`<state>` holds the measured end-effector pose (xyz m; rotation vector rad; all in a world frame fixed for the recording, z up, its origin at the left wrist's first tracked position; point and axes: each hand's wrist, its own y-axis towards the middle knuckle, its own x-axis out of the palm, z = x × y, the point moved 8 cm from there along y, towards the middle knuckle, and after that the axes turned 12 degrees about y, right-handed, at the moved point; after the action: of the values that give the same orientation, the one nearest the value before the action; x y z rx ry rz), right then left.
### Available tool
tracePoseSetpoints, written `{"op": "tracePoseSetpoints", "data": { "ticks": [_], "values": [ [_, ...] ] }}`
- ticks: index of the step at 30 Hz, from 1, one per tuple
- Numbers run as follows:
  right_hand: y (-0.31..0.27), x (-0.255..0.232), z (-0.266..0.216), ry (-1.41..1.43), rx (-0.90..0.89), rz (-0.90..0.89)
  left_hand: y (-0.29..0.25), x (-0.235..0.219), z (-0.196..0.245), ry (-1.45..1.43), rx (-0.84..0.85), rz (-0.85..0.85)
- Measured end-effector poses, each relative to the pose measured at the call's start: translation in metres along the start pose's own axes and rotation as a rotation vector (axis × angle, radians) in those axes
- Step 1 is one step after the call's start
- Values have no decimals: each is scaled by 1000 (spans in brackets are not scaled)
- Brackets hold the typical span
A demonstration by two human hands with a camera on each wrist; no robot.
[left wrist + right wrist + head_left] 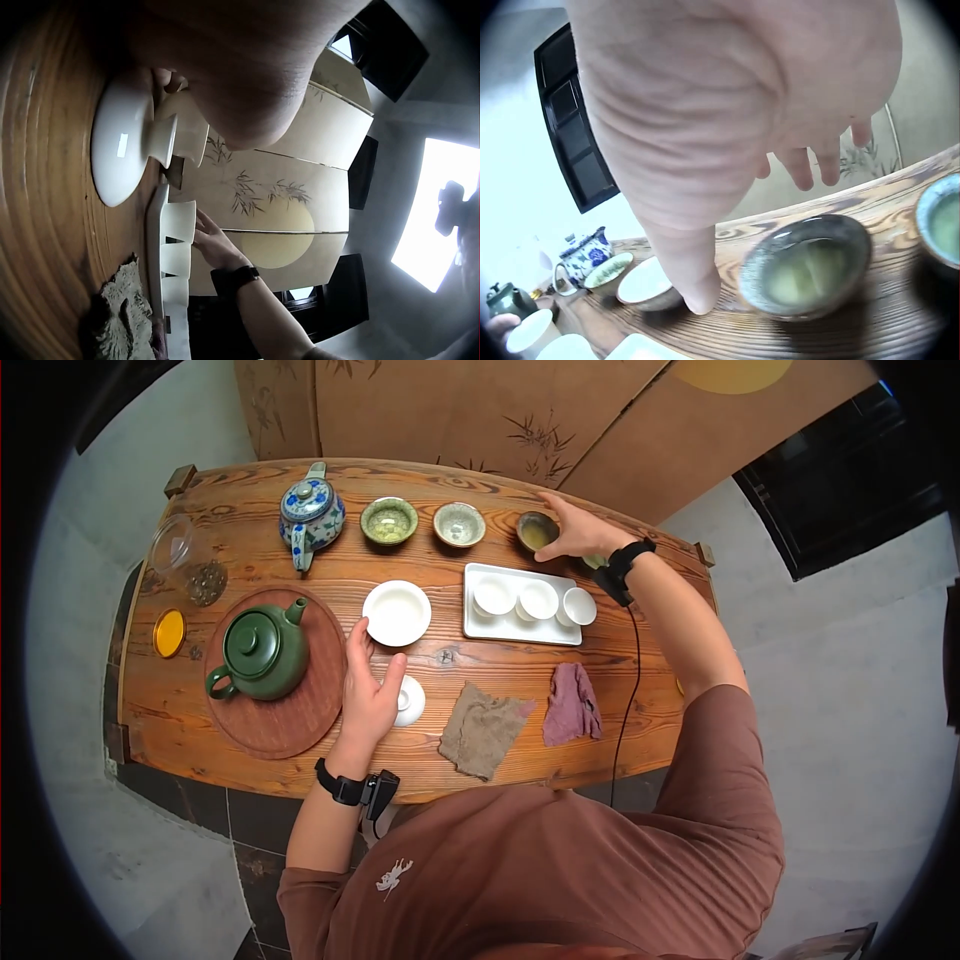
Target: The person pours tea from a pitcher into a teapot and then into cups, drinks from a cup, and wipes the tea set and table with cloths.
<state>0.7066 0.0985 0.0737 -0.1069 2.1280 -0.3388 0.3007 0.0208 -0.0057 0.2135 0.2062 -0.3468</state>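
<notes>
My right hand (580, 532) reaches over the back right of the table, thumb and fingers spread about a dark bowl (538, 534). In the right wrist view this bowl (808, 266) holds pale green liquid, and a gap shows between it and the thumb. My left hand (370, 695) is at the near left side of a white bowl (397, 613), fingertips right at its rim, thumb apart from the fingers. Below that thumb lies a white lid (408, 703), partly hidden by the hand. The lid's knob (163, 141) points up in the left wrist view.
A white tray (520, 633) bears three white cups. Two bowls, green (389, 522) and pale (459, 525), stand behind. A blue-rimmed bowl (943, 219) is beyond the dark one. Left are a green teapot (265, 655) on a round board (290, 738) and a blue-white teapot (312, 515). Cloths (485, 730) lie in front.
</notes>
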Motion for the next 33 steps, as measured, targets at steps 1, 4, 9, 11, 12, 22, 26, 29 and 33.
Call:
{"op": "tracePoseSetpoints", "data": {
  "ticks": [1, 4, 9, 11, 12, 22, 26, 29, 33],
  "values": [
    [-3, 4, -2, 14, 11, 8, 0, 0, 0, -3, 3, 3],
    [-5, 14, -8, 27, -64, 32, 0, 1, 2, -14, -22, -28],
    [-6, 13, -6, 42, -106, 138, 1, -1, 0, -31, 3, 5],
    [-7, 10, -5, 42, -102, 155, 1, 0, 0, -39, 5, 3],
    [-9, 9, -4, 44, -98, 163, 1, 0, 0, -50, 5, 1],
    [-114, -69, -31, 150, -149, 271, 2, 3, -13, -67, -4, -22],
    [-188, -101, -17, 79, -69, 287, 2, 3, -3, -93, 10, -15],
    [-249, -118, 2, 36, 42, 327, 2, 3, -9, -117, 29, -31],
    [-328, -133, 37, 19, 174, 355, 3, 3, -11, -114, 12, -17]
  ]
}}
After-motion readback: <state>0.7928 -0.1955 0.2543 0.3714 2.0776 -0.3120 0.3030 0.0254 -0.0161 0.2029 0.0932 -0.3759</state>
